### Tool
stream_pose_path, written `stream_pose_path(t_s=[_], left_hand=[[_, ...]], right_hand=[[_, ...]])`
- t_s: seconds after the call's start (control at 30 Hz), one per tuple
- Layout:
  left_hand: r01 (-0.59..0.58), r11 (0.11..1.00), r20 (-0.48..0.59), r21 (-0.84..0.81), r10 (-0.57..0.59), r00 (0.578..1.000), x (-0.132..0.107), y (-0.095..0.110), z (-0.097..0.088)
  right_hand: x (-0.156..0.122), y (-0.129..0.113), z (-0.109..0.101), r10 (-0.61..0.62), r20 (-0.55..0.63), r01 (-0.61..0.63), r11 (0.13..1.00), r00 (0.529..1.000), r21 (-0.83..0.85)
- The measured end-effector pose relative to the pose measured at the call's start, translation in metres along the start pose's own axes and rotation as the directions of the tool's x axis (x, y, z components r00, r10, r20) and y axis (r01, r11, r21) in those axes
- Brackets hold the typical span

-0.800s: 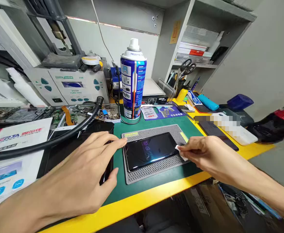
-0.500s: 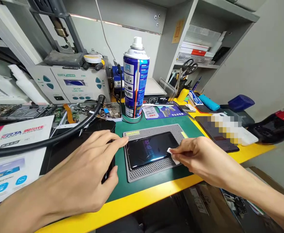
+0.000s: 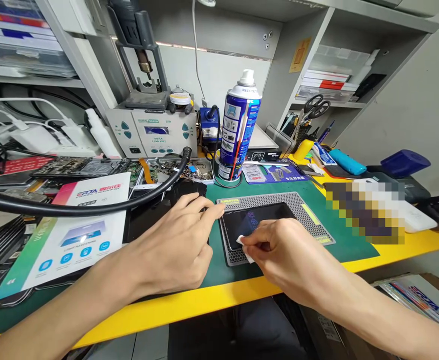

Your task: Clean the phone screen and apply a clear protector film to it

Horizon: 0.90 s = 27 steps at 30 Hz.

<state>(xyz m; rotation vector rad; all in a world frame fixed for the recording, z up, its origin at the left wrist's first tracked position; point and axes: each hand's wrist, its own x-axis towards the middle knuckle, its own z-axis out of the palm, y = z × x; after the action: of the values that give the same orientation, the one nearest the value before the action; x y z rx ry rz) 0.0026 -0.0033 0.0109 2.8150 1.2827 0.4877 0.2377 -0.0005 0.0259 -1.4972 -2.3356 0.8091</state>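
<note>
Now farther left across phone (image 3: pixel 247 220): white wipe (image 3: pixel 239 240) in pinch of right hand (image 3: pixel 289 257), left hand (image 3: pixel 174 240) loosely spread.

With the phone (image 3: pixel 279 212) as centre of the clock, its dark screen looks like smooth, glossy glass, mirroring bluish lettering. The wipe (image 3: pixel 246 249) at seven o'clock is white, soft and matt; cloth or paper cannot be told. Beneath lies a dull grey pad (image 3: pixel 298 205), rough with honeycomb holes, on a smooth green mat (image 3: pixel 349 246) of low sheen. At twelve o'clock, the spray can (image 3: pixel 240 132) has a shiny printed body and a white plastic-looking cap. Toward nine, a black hose (image 3: pixel 91 209) with a satin sheen crosses a smooth printed paper leaflet (image 3: pixel 69 212).
</note>
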Motion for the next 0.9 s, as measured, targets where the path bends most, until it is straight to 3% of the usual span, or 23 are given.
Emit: stream_pose_path(t_s=[0.2, 0.37, 0.5, 0.6, 0.73, 0.83, 0.9], left_hand=[[-0.031, 0.999, -0.027, -0.026, 0.03, 0.999, 0.003, 0.002, -0.001], [0.003, 0.997, -0.079, -0.077, -0.009, 0.997, -0.001, -0.007, 0.004], [0.071, 0.985, -0.216, -0.156, -0.104, 0.971, -0.002, -0.016, 0.002], [0.059, 0.97, -0.297, -0.237, -0.13, 0.946, 0.001, -0.006, -0.009], [-0.028, 0.94, -0.237, -0.339, -0.057, 0.97, 0.003, 0.032, -0.021], [-0.034, 0.893, -0.165, -0.449, -0.046, 0.985, 0.005, 0.058, -0.022], [-0.056, 0.873, -0.18, -0.485, -0.037, 0.983, 0.006, 0.067, -0.019]], right_hand=[[0.002, -0.016, 0.016, -0.019, 0.007, 0.017, 0.991, 1.0, 0.134], [0.009, -0.021, 0.008, 0.025, 0.067, -0.053, 0.882, 0.997, 0.468], [0.004, -0.003, -0.009, 0.028, 0.188, -0.161, 0.649, 0.982, 0.743], [-0.005, 0.016, -0.014, -0.009, 0.291, -0.26, 0.424, 0.957, 0.868], [-0.019, 0.031, -0.009, -0.084, 0.395, -0.379, 0.158, 0.915, 0.912], [-0.027, 0.038, -0.005, -0.167, 0.441, -0.443, 0.029, 0.882, 0.896], [-0.032, 0.041, -0.003, -0.22, 0.456, -0.473, -0.034, 0.863, 0.88]])
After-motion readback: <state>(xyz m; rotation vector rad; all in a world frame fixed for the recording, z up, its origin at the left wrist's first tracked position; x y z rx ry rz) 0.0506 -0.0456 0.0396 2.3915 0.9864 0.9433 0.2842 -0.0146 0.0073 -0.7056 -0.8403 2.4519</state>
